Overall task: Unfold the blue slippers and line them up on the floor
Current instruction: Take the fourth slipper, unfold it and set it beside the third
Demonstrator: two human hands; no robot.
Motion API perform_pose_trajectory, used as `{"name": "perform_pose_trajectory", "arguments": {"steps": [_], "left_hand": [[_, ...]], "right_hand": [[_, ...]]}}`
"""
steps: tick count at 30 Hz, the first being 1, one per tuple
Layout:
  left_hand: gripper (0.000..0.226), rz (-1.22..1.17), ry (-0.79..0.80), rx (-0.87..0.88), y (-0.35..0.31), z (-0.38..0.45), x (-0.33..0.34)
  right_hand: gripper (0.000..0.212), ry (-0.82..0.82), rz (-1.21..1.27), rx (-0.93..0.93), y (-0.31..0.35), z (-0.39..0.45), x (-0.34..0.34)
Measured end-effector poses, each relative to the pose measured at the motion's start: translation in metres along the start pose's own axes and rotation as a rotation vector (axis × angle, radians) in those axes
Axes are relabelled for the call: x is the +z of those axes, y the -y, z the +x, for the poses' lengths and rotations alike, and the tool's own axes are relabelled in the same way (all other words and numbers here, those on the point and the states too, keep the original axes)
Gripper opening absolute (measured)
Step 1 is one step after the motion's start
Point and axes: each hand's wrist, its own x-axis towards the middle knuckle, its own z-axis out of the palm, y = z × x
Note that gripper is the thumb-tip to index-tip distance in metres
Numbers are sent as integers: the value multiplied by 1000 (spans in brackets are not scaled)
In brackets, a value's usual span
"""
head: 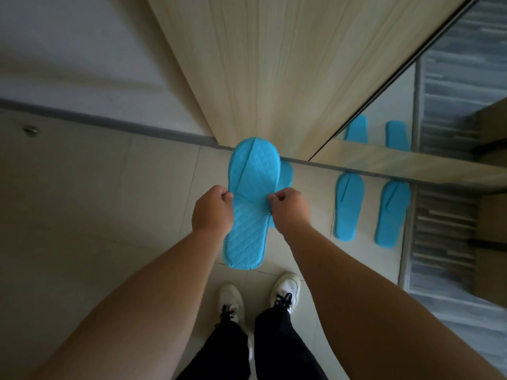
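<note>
A flat, quilted blue slipper [251, 204] hangs in the air in front of me, toe pointing away. My left hand [212, 212] pinches its left edge at mid-length, and my right hand [288, 208] pinches the right edge opposite. A second blue slipper [286, 174] peeks out from behind the held one; whether it is held or lies on the floor I cannot tell. Two more blue slippers, one [348, 205] and the other [392, 212], lie side by side on the tiled floor to the right.
A light wooden door or cabinet panel [274, 64] rises straight ahead. A mirror [397, 111] to its right reflects the floor slippers. My white shoes [258, 297] stand on pale tiles. A grey patterned mat [450, 242] lies at the right.
</note>
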Motion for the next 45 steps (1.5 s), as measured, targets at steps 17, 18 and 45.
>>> {"name": "perform_pose_trajectory", "arguments": {"steps": [17,18,45], "left_hand": [[19,62,124,90,141,214,146],[18,63,121,96,149,226,155],[23,160,173,164,184,295,244]], "right_hand": [[18,-100,-56,75,-71,193,186],[18,-104,-61,67,-76,206,198],[14,-141,-127,55,-123,306,253]]}}
